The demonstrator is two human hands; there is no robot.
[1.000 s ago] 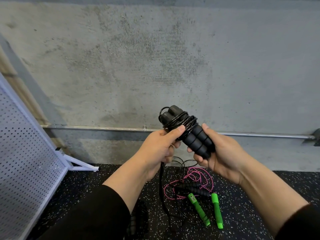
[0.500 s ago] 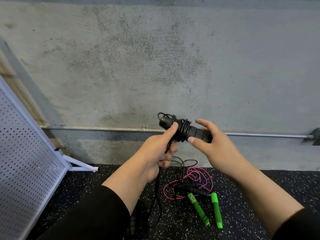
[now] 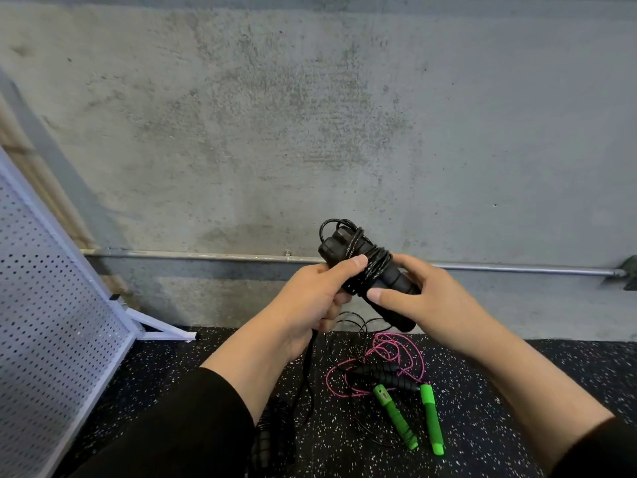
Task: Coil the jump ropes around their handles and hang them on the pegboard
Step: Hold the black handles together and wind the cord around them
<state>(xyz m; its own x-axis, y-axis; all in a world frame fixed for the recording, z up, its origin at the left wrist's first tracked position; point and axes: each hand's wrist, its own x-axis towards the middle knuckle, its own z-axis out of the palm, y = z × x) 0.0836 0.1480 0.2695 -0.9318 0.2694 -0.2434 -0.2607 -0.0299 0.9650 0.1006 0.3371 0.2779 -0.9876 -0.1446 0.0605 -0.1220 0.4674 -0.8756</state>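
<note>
**Fingers back on the black handles, another turn laid**

Your right hand, spread open half a second ago, now grips the black handles again; your left hand pinches the cord against them. Slack remains below the handles, so coiling isn't finished. Pegboard stands well left of them.

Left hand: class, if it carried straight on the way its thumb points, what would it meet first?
Probably the black rope coils wound on the black handles, which the left hand already grips; beyond them the right hand. Depth is uncertain.
</note>
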